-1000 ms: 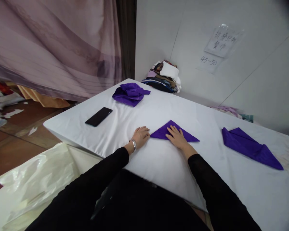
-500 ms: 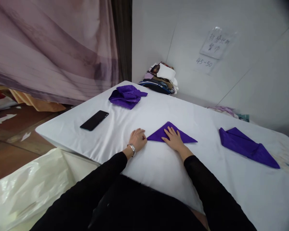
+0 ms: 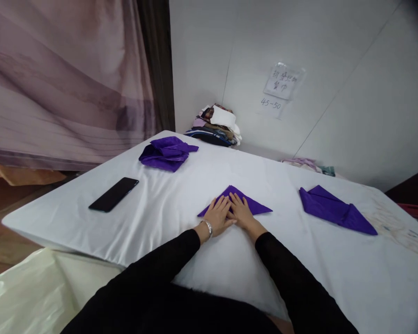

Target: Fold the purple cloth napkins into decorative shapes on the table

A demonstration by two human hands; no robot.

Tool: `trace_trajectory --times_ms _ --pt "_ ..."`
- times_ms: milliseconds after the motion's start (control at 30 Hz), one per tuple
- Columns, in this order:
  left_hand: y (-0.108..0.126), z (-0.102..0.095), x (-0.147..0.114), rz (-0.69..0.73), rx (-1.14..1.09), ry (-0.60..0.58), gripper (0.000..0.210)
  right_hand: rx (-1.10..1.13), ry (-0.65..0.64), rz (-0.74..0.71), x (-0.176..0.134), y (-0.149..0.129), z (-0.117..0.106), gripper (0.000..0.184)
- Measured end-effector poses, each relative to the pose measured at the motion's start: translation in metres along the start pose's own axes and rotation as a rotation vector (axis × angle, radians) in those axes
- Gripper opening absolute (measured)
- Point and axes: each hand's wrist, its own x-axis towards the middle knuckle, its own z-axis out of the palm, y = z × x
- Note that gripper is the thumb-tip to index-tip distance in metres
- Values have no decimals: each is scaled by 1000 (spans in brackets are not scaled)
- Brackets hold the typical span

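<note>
Triangular napkin [image 3: 257, 206], purple, lies flat at center frame, directly under both hands. Long axis runs left-right across the frame, near level; blunt apex points to the top, long edge faces the wearer's wrists.

Left hand [image 3: 218, 214]: palm down on the left part of the cloth, fingers extended, nothing gripped. Right hand [image 3: 241, 211]: palm down just right of center, fingers spread a little, nothing gripped. The 2 hands meet near mid-triangle; the sharp corners stick out on either side. Left hand is nearer the left corner, right hand nearer the right corner.

Materials: napkin is matte woven fabric, thin, crisp edges. Bench [image 3: 33, 221] wears a smooth white cloth [image 3: 153, 208], rippled at left. Silver wristband [image 3: 208, 228] on the left wrist, hard and shiny. Black sleeves [image 3: 285, 273], soft knit-like.

Also on the bench: bunched napkin [image 3: 165, 154], purple, loose layered folds, upper left; long folded napkin [image 3: 334, 210], pointed at its lower right end, right of frame; phone [image 3: 114, 195], flat dark slab, left.
</note>
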Motion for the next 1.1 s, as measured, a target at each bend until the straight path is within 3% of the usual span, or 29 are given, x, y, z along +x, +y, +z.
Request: trace_trajectory --times_ms 100,200,367,533,1100 --pt "-5 10 5 -73 37 -66 83 40 -12 0 0 2 -3 59" --pt "-8 12 4 -103 44 -84 85 120 44 24 3 8 -6 57" --pt "-5 8 2 -120 56 -82 81 134 221 251 18 28 -8 56" --pt "-5 8 1 -128 62 -66 79 164 269 363 36 40 -6 35" --pt "-4 14 1 -157 82 -53 81 238 315 335 57 44 0 17"
